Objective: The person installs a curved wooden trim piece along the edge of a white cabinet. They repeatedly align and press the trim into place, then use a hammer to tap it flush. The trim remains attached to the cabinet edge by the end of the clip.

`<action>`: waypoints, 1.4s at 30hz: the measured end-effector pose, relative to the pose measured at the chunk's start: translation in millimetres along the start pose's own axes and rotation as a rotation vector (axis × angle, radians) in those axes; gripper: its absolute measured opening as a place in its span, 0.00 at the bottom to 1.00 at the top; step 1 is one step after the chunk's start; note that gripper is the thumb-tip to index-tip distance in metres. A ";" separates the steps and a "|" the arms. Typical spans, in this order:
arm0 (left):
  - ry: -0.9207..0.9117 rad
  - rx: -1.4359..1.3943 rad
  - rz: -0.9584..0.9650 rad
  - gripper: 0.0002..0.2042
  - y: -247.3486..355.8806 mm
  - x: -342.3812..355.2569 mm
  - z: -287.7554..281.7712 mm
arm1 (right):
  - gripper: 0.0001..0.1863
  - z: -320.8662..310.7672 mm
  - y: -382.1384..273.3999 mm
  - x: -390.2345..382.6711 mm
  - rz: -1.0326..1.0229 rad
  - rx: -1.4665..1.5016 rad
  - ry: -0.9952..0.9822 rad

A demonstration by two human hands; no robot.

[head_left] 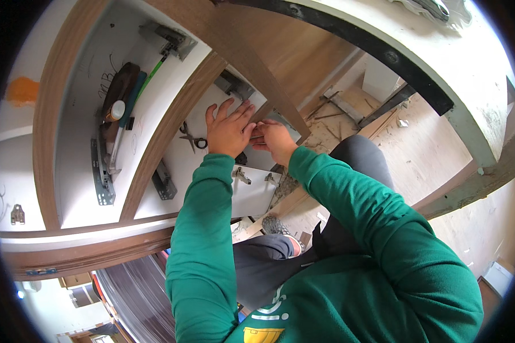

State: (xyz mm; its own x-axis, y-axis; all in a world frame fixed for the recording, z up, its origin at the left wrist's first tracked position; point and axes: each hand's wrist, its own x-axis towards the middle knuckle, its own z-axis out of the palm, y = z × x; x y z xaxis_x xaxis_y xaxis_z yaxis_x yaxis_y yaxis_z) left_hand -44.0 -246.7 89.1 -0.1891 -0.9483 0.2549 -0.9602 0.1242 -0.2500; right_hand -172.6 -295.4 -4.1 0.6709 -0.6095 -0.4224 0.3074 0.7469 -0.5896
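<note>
Nearby, scissors (193, 140) lie on a white board (185, 161) at nine o'clock from the left hand (228, 132), a brown divider (174, 123) standing between them and loose tools (116, 146); metal hinges (242, 176) sit at six. The left grip is released, spread wide, but I cannot tell whether the right hand (274, 141) grasps anything beside the brown rail (269, 77) at one o'clock. Debris (329, 132) litters the floor (426, 140) toward three.

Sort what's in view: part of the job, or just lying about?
Likely part of the job:
wooden strip beside left hand and right hand; what they hold: unclear

Probably lying about:
scissors near the left hand
perforated metal slide
small metal fitting, far left
</note>
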 end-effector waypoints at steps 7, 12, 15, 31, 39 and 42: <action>0.086 -0.017 -0.003 0.12 20.6 39.1 18.0 | 0.14 -14.4 -14.4 10.8 -0.043 0.129 0.036; 0.090 0.029 -0.020 0.07 27.7 35.6 19.9 | 0.10 -22.4 -19.9 16.8 -0.041 0.144 0.061; 0.135 -0.026 0.014 0.07 26.4 35.9 25.5 | 0.09 -25.5 -21.0 18.1 -0.040 0.168 0.049; 0.229 -0.114 0.159 0.06 19.2 44.5 45.7 | 0.09 -20.8 -14.9 18.4 -0.101 0.260 0.159; 0.208 -0.129 0.156 0.06 20.1 43.4 45.1 | 0.09 -22.5 -10.0 18.1 -0.134 0.228 0.180; 0.222 -0.117 0.158 0.05 20.4 43.1 44.7 | 0.09 -20.6 -12.8 10.8 -0.136 0.239 0.158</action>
State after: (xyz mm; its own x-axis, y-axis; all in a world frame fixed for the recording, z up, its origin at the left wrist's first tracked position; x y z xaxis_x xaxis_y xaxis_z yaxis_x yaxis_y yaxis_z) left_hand -62.5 -298.1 53.2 -0.3664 -0.8290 0.4225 -0.9299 0.3108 -0.1966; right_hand -183.2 -317.1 -15.3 0.5055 -0.7277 -0.4636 0.5497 0.6857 -0.4770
